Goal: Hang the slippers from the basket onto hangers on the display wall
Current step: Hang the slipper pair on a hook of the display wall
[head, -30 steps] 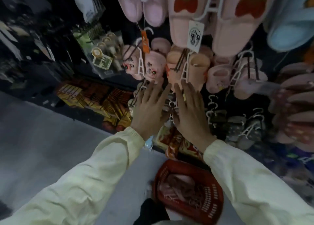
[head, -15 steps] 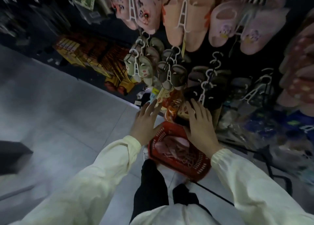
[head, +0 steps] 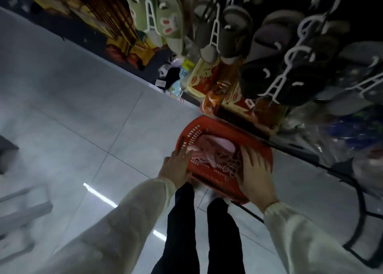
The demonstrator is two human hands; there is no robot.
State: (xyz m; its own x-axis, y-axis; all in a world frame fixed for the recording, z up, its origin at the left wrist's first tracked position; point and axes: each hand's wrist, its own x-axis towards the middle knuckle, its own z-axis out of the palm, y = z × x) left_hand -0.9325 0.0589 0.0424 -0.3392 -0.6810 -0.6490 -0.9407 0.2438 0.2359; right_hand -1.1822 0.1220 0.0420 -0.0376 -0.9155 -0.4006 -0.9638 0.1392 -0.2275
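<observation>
A red plastic basket stands on the floor in front of my feet, with pink slippers and white hangers inside. My left hand reaches over the basket's left rim with its fingers straight, holding nothing. Over the basket's right part my right hand is spread flat, fingers extended, just beside the pink slippers. On the display wall above hang green bunny slippers, grey slippers and dark slippers on white hangers.
Packaged goods in yellow and red wrappers lie at the foot of the wall behind the basket. Light grey floor tiles spread to the left. My black-trousered legs stand just below the basket. A dark cable loops on the floor at right.
My view has tilted down from the wall to the floor. Both hands have dropped from the hanging slippers to the red basket, staying open.
</observation>
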